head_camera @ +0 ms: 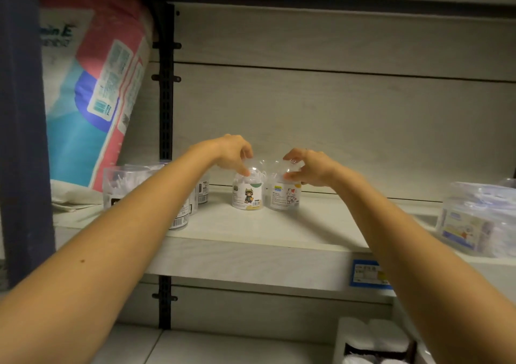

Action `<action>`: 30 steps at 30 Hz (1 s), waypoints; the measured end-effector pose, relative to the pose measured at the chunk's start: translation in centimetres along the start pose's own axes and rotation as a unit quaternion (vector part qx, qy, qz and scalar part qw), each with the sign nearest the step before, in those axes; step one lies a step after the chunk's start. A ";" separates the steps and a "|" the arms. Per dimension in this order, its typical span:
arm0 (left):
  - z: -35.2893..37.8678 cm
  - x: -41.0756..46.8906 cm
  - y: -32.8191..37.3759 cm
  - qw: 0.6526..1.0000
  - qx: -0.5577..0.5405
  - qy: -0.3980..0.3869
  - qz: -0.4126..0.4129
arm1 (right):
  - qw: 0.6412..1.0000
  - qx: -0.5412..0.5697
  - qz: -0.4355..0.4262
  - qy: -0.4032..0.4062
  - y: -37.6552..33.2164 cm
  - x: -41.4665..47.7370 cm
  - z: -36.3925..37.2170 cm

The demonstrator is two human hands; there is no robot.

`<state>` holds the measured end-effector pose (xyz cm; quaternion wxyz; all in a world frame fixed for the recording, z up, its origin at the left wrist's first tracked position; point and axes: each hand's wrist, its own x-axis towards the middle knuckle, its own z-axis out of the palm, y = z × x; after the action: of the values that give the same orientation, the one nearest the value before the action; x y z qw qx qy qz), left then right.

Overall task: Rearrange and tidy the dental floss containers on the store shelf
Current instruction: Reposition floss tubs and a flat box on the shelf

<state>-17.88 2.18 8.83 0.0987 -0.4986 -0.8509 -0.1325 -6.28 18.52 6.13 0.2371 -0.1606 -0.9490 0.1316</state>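
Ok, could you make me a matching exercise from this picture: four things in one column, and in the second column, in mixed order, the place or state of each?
1. left hand
2. right hand
3. pink and teal pack
4. blue price tag

A. on the front edge of the shelf
B. holds the kitten-label container by its clear lid
C. leans at the left end of the shelf
D. holds the hooded-figure container by its clear lid

Pairs: 1-D, 2-B, 3-C, 4-A

Shop: shelf with blue price tag, barcoded stock, packaged goods.
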 end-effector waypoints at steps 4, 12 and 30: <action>0.0 0.1 0.2 1.000 0.025 -0.007 -0.012 | 0.999 -0.034 -0.009 -0.004 0.0 -0.2 0.0; 0.7 -4.9 5.9 0.944 0.018 0.330 0.017 | 0.967 -0.001 -0.104 0.231 -0.5 -10.3 -2.7; 9.4 -8.6 37.2 0.917 -0.211 0.266 0.210 | 0.975 0.020 -0.117 0.189 21.7 -30.7 -17.9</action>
<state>18.52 15.56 2.08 0.2398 -0.6212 -0.6214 -0.4128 33.49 30.18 1.76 0.4292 -0.0660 -0.8964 0.0894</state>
